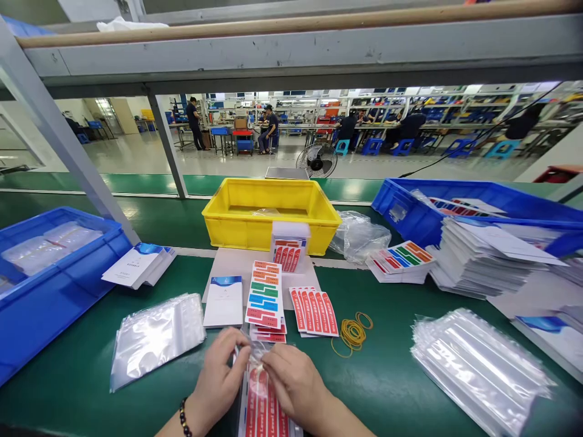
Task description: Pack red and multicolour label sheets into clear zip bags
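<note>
Both hands work on a clear plastic bag (266,413) with a red-striped label sheet inside, low at the front of the table. My left hand (223,370), with a beaded bracelet at its wrist, pinches the bag's upper left edge. My right hand (294,379) has its fingertips closed on the top of the bag. Just beyond them lie a sheet of multicoloured labels (264,294), a stack of white booklets (223,303) and a fan of red label sheets (314,311). Yellow rubber bands (353,334) lie to the right of these.
Stacks of empty clear bags (157,334) lie left and right. A yellow bin (273,230) stands at the back, with blue bins (59,297) at both sides. Tall paper stacks (473,261) sit at the right. A metal frame (291,51) crosses overhead. People sit and stand far off.
</note>
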A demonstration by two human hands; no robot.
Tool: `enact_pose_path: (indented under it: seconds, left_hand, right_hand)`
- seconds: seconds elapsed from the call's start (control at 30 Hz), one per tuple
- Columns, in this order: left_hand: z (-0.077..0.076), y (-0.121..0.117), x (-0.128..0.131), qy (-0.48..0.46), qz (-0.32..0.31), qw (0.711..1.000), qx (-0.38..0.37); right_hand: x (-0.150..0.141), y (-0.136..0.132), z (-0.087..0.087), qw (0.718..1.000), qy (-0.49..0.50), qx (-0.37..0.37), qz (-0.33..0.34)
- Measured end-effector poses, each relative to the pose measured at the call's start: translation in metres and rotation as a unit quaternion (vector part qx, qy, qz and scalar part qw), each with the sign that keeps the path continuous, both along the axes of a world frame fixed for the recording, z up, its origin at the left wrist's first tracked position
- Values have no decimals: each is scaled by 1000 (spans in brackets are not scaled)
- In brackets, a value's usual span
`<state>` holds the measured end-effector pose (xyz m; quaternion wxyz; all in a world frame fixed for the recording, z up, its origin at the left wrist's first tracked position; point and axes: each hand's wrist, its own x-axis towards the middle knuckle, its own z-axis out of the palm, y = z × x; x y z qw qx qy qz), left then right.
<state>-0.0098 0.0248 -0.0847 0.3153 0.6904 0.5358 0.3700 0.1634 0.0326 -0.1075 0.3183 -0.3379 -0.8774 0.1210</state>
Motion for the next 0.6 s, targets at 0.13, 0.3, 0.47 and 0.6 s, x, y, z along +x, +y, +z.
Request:
enact_pose_path:
  seconds: [0.13,0.3,0.47,0.6]
  left_hand:
    - [18,-3,-17,156,-191,962,115]
    - [21,-5,-40,220,-152,963,-16]
    - [8,-10,-45,171,-124,970,-121]
    - [-3,-13,-41,89,-107,973,-182]
  right_hand:
    - [9,3,16,988,24,-122,89]
    - [9,7,34,978,-61,-163,117]
    - [-33,32,25,994,-88,-10,57]
    - [-76,56,14,979,-191,73,14]
